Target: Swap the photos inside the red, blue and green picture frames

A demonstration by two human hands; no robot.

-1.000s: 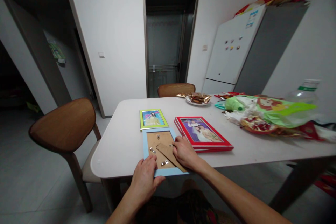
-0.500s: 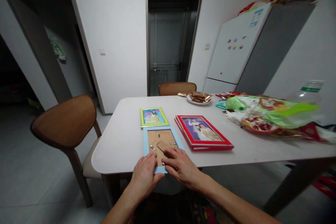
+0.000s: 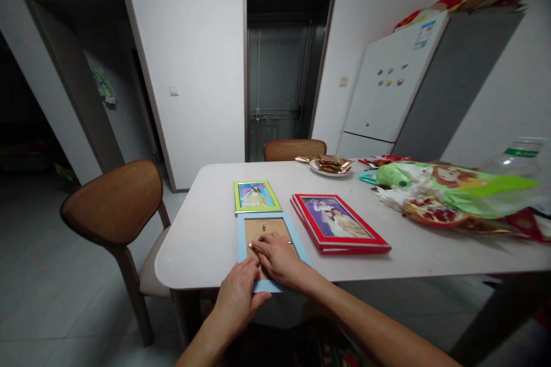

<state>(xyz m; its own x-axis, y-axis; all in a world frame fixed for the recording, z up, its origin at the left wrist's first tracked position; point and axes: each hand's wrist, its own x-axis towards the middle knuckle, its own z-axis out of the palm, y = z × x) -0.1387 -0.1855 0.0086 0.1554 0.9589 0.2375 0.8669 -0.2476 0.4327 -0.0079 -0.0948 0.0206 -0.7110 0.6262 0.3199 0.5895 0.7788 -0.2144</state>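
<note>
A light blue picture frame [image 3: 242,235] lies face down at the table's near edge, its brown backing and small metal clips showing. My left hand [image 3: 241,292] grips its lower left corner, thumb below the edge. My right hand [image 3: 278,258] rests over the backing, its fingertips pressed together at the left clip; they cover the middle of the backing. Just behind is a green frame [image 3: 257,196] with a photo, face up. To the right lie stacked red frames [image 3: 344,223], the top one showing a photo.
Snack packets [image 3: 333,163] sit on a plate at the back. On the right are an opened pomegranate [image 3: 434,210], a green plastic bag [image 3: 465,186] and a clear bottle [image 3: 519,157]. A wooden chair [image 3: 114,200] stands at the left.
My right hand has moved up and left across the backing, from the lower clip to the left clip. My left hand stays on the frame's corner. The camera view has shifted slightly.
</note>
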